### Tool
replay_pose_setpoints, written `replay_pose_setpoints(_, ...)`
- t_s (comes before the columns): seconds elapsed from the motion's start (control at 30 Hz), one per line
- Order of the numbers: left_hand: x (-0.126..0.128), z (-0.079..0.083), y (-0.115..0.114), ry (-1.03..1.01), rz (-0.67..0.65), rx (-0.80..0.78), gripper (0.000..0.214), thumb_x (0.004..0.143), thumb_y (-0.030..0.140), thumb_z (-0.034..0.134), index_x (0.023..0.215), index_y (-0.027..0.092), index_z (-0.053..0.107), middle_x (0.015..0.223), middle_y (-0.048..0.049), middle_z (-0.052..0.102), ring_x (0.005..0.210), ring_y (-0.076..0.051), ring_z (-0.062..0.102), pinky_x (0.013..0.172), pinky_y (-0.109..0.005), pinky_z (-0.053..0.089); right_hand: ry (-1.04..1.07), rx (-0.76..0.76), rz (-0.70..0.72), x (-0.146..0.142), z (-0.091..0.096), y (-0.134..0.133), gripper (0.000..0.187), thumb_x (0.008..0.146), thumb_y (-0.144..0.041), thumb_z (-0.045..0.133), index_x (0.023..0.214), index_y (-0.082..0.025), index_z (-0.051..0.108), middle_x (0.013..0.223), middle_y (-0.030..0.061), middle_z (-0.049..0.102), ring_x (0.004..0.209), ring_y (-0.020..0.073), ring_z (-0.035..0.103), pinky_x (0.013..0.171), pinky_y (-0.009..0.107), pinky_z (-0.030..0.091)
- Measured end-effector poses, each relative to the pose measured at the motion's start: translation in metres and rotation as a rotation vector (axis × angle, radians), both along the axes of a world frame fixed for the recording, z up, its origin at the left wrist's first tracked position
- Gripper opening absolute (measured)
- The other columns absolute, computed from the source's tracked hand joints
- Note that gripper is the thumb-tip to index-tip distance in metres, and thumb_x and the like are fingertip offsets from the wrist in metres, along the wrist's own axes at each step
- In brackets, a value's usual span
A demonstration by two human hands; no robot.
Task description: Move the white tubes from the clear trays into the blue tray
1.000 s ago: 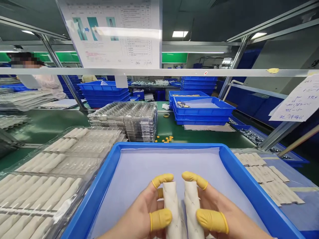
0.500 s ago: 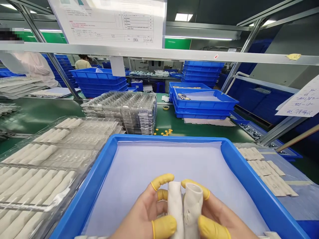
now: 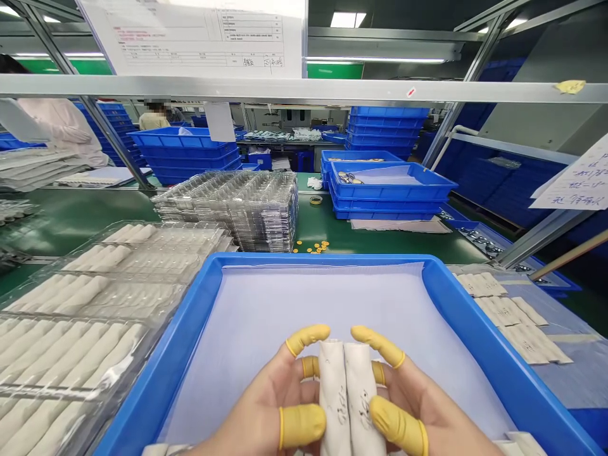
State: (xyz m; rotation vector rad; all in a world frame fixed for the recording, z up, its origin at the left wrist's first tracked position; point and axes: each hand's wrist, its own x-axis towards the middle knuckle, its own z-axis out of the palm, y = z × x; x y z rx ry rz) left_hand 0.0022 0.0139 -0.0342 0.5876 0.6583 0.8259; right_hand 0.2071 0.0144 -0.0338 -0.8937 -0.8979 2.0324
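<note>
My left hand [image 3: 266, 405], with yellow finger cots on its fingertips and thumb, is closed on a white cloth roll [image 3: 334, 386]. Beside it, my right hand [image 3: 427, 399], with the same cots, grips a second white cloth roll [image 3: 360, 380]. The two rolls stand upright side by side and touch along their length. Dark handwritten-looking marks face me on both. Their lower ends run out of the picture. Both are over a blue tray [image 3: 327, 258] lined with a pale sheet. Pale pieces show at the tray's near corners, partly hidden.
At left lies a clear plastic tray [image 3: 161, 297] with rows of white rolls. Behind stand stacked clear trays [image 3: 232, 206] and blue bins [image 3: 394, 190]. More marked rolls [image 3: 513, 310] lie at right. A metal rail [image 3: 361, 88] crosses above. A person [image 3: 61, 130] stands far left.
The right roll, whose open end showed before, has turned and now lies flush against the left one, marks toward me. My index fingers have lifted off the tops. The view has shifted slightly.
</note>
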Motion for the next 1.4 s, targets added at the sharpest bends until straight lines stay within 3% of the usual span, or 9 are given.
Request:
replay_pose_setpoints(0.2, 0.003, -0.012, 0.000, -0.028, 0.031, 0.115, 0.063, 0.065, 0.028, 0.084, 0.120, 0.033, 0.055, 0.112, -0.0066, 0.062, 0.108, -0.026, 0.056, 0.090, -0.040, 0.043, 0.029, 0.011, 0.025, -0.001, 0.004, 0.003, 0.056, 0.083, -0.034, 0.082, 0.130, -0.036, 0.052, 0.118, 0.0065, 0.060, 0.114, 0.0286, 0.057, 0.085, 0.037, 0.049)
replay_pose_setpoints(0.37, 0.001, -0.019, 0.001, -0.064, -0.010, 0.156, 0.061, 0.068, 0.029, 0.082, 0.123, 0.032, 0.055, 0.122, -0.0103, 0.061, 0.116, -0.030, 0.055, 0.098, -0.048, 0.039, 0.038, -0.001, 0.037, 0.000, 0.003, 0.001, 0.058, 0.080, -0.036, 0.084, 0.130, -0.036, 0.054, 0.116, 0.0056, 0.061, 0.097, 0.0240, 0.064, 0.088, 0.038, 0.049)
replay_pose_setpoints(0.57, 0.001, -0.015, 0.000, -0.119, -0.017, 0.167, 0.060, 0.070, 0.030, 0.080, 0.124, 0.031, 0.055, 0.120, -0.0099, 0.061, 0.116, -0.031, 0.055, 0.097, -0.049, 0.039, 0.041, 0.002, 0.075, 0.002, 0.010, 0.001, 0.053, 0.085, -0.033, 0.080, 0.130, -0.038, 0.054, 0.120, 0.0054, 0.059, 0.112, 0.0272, 0.058, 0.088, 0.038, 0.049)
replay_pose_setpoints(0.8, 0.001, 0.007, -0.002, -0.163, -0.047, 0.030, 0.047, 0.078, 0.023, 0.073, 0.121, 0.031, 0.056, 0.118, -0.0065, 0.064, 0.111, -0.025, 0.061, 0.090, -0.036, 0.044, 0.009, -0.022, 0.037, 0.002, 0.007, 0.000, 0.056, 0.084, -0.039, 0.080, 0.133, -0.038, 0.052, 0.114, 0.0044, 0.062, 0.097, 0.0243, 0.065, 0.069, 0.028, 0.050)
replay_pose_setpoints(1.0, 0.002, 0.012, -0.004, -0.063, -0.031, -0.036, 0.034, 0.090, 0.025, 0.056, 0.124, 0.030, 0.052, 0.115, -0.0076, 0.062, 0.080, -0.019, 0.067, 0.060, -0.031, 0.052, 0.063, -0.041, 0.094, 0.000, 0.011, 0.004, 0.050, 0.088, -0.040, 0.076, 0.132, -0.038, 0.052, 0.104, 0.0020, 0.066, 0.076, 0.0181, 0.070, 0.065, 0.026, 0.053)
replay_pose_setpoints(1.23, 0.003, 0.012, -0.004, -0.033, -0.053, -0.019, 0.046, 0.083, 0.028, 0.068, 0.125, 0.031, 0.050, 0.106, -0.0050, 0.060, 0.077, -0.017, 0.066, 0.062, -0.029, 0.053, 0.064, -0.016, 0.096, 0.000, 0.013, 0.003, 0.054, 0.085, -0.037, 0.080, 0.131, -0.038, 0.053, 0.105, 0.0015, 0.065, 0.084, 0.0169, 0.066, 0.067, 0.023, 0.053)
replay_pose_setpoints(1.4, 0.002, 0.011, -0.006, -0.026, -0.049, -0.018, 0.044, 0.084, 0.028, 0.066, 0.125, 0.030, 0.049, 0.108, -0.0058, 0.059, 0.077, -0.019, 0.068, 0.060, -0.029, 0.054, 0.069, -0.017, 0.095, 0.002, 0.012, 0.004, 0.056, 0.084, -0.036, 0.081, 0.132, -0.035, 0.052, 0.106, 0.0034, 0.063, 0.090, 0.0196, 0.065, 0.070, 0.027, 0.054)
